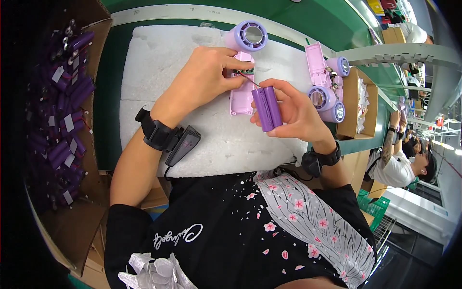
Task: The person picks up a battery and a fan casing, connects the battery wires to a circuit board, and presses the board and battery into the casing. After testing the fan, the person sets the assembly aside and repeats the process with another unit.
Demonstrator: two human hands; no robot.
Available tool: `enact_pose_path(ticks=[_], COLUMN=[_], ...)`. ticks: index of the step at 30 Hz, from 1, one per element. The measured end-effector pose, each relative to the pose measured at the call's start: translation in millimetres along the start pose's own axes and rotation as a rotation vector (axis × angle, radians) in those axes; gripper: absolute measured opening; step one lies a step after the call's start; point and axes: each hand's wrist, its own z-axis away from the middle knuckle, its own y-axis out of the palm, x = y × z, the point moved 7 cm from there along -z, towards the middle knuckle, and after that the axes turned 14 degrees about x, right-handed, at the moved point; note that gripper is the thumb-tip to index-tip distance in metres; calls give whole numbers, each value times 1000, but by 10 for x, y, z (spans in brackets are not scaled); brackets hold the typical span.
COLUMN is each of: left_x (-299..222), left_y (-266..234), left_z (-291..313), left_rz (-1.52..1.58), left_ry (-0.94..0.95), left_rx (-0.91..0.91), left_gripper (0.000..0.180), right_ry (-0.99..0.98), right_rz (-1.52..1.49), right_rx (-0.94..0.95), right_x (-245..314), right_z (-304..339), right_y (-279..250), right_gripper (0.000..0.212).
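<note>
My right hand [301, 113] grips a purple battery pack [267, 110] of two joined cells, held tilted above the foam sheet [163, 62]. Thin red and black wires [251, 80] run from it toward a small green circuit board [248, 72]. That board sits in an open pink housing [240, 102], joined at its far end to a round lilac fan-like head [246, 36]. My left hand [211, 74] closes its thumb and forefinger about the housing beside the board. Its fingertips partly cover the wire ends.
At the left, a deep cardboard box [98, 58] holds several purple battery packs [60, 151]. More pink housings [315, 62] with lilac heads [321, 98] lie right of the foam, beside a carton [370, 115] of white pieces. Another person [394, 166] works farther right.
</note>
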Motion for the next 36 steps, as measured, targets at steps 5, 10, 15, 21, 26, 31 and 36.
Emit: enact_pose_path(ticks=[5, 10, 15, 21, 26, 31, 36], left_x=[-42, -78, -68, -99, -109, -91, -80], left_y=[0, -11, -6, -30, -44, -42, -32], left_z=[3, 7, 8, 9, 15, 21, 29], left_rz=[-24, -62, -45, -52, -66, -73, -80], left_ry=[18, 49, 44, 50, 69, 69, 96], left_rx=[-1, -17, -17, 14, 9, 24, 26], left_gripper=[32, 30, 29, 27, 26, 27, 28], right_ry=[-179, -117, -130, -198, -276, -334, -349], right_rz=[606, 787, 784, 945, 1075, 1107, 1138], right_rx=[-51, -83, -181, -239, -320, -360, -368], right_x=[200, 222, 90, 112, 151, 163, 127], right_z=[-14, -52, -141, -183, -157, -126, -88], right_y=[-49, -47, -112, -30, 80, 108, 124], right_gripper=[84, 77, 75, 76, 72, 64, 55])
